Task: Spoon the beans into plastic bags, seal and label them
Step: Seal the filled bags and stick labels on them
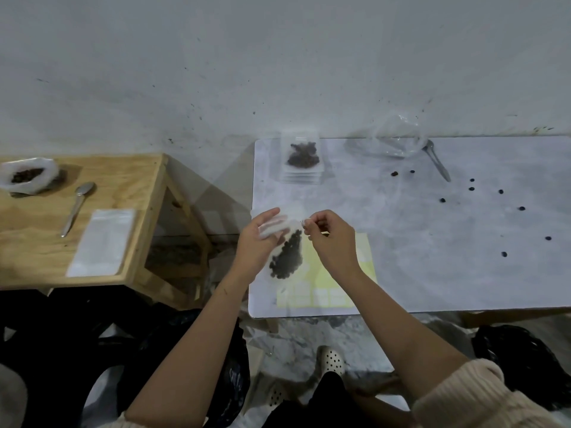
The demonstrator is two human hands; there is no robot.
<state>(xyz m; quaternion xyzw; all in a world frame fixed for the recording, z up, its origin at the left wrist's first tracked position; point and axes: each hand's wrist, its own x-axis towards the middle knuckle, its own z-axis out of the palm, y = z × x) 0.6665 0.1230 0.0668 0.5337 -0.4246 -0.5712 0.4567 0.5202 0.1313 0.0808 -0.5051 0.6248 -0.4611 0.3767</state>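
Note:
A small clear plastic bag (pixel 285 257) with dark beans in it hangs between my hands above the near left corner of the grey table (pixel 432 242). My left hand (pixel 259 239) holds the bag's upper left part, fingers spread behind the plastic. My right hand (pixel 330 239) pinches the bag's top right corner between thumb and fingertips. Under the bag lies a yellow label sheet (pixel 330 288) with white stickers. A stack of bags (pixel 302 162), the top one holding beans, lies at the table's far left. A spoon (pixel 437 162) rests beside a crumpled clear bag (pixel 398 137).
Several loose beans (pixel 471 189) are scattered over the right half of the table. On the wooden table (pixel 37 242) to the left are a white bag of beans (pixel 27 177), a second spoon (pixel 77 205) and a stack of flat bags (pixel 102 242). Black bags (pixel 522 359) lie on the floor.

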